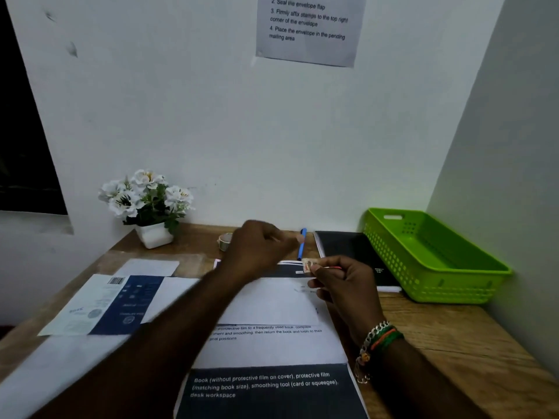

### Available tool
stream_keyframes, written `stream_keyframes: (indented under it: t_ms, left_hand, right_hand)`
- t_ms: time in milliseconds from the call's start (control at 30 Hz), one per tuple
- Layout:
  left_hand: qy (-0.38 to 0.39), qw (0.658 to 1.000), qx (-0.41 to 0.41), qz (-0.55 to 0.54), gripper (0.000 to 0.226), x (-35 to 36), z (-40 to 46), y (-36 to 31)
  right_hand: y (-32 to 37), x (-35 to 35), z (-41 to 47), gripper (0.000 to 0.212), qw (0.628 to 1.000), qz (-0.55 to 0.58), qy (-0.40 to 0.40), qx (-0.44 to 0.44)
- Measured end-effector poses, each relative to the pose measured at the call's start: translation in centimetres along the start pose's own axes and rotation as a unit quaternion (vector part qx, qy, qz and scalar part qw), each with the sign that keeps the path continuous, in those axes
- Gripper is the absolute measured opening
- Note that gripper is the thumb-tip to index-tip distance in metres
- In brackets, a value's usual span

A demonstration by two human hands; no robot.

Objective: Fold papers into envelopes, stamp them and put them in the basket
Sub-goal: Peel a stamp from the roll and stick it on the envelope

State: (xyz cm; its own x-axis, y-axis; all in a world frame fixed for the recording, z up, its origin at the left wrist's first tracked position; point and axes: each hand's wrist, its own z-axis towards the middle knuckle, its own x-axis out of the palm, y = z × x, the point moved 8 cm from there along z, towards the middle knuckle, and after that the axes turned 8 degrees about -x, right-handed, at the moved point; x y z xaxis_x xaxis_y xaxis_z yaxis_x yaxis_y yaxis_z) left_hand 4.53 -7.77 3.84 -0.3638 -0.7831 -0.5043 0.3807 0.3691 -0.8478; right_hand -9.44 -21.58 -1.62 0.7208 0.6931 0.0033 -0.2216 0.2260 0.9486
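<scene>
A white envelope (272,300) lies flat at the desk's centre on top of printed sheets (272,349). My right hand (344,285) pinches a small stamp (309,264) just above the envelope's top right corner. My left hand (257,249) hovers blurred beyond the envelope's far edge, fingers curled, reaching toward a blue pen (302,243); I see nothing clearly held in it. The green plastic basket (438,261) stands at the right against the wall, with nothing visible inside.
A black notebook (354,252) lies between the envelope and the basket. A pot of white flowers (148,204) and a tape roll (225,241) stand at the back. A blue and white printed sheet (106,303) lies at left. An instruction sheet (308,28) hangs on the wall.
</scene>
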Motion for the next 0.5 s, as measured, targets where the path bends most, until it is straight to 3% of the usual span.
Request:
stream_keyframes:
  t_ms: [67, 167, 233, 367, 500]
  left_hand:
    - [0.08, 0.995, -0.031, -0.053, 0.023, 2.9, -1.7, 0.1]
    - [0.048, 0.993, -0.038, -0.098, 0.007, 3.7, -2.3, 0.7]
    - [0.025, 0.992, -0.038, -0.121, 0.014, 3.5, -1.9, 1.2]
    - [0.038, 0.985, -0.05, -0.163, 0.01, 3.6, -1.3, 2.3]
    - [0.055, 0.987, -0.039, -0.148, 0.009, 3.6, -0.9, 2.7]
  right_hand:
    - [0.1, 0.2, -0.2, 0.01, 1.0, 0.012, 0.0, 0.006]
    - [0.2, 0.2, -0.3, 0.01, 0.999, 0.031, -0.005, 0.019]
    - [0.3, 0.2, -0.4, 0.006, 0.999, 0.04, -0.007, 0.031]
    - [-0.4, 0.8, -0.7, 0.011, 0.996, 0.059, 0.017, 0.063]
    - [-0.4, -0.1, -0.1, 0.021, 0.997, 0.045, -0.021, 0.055]
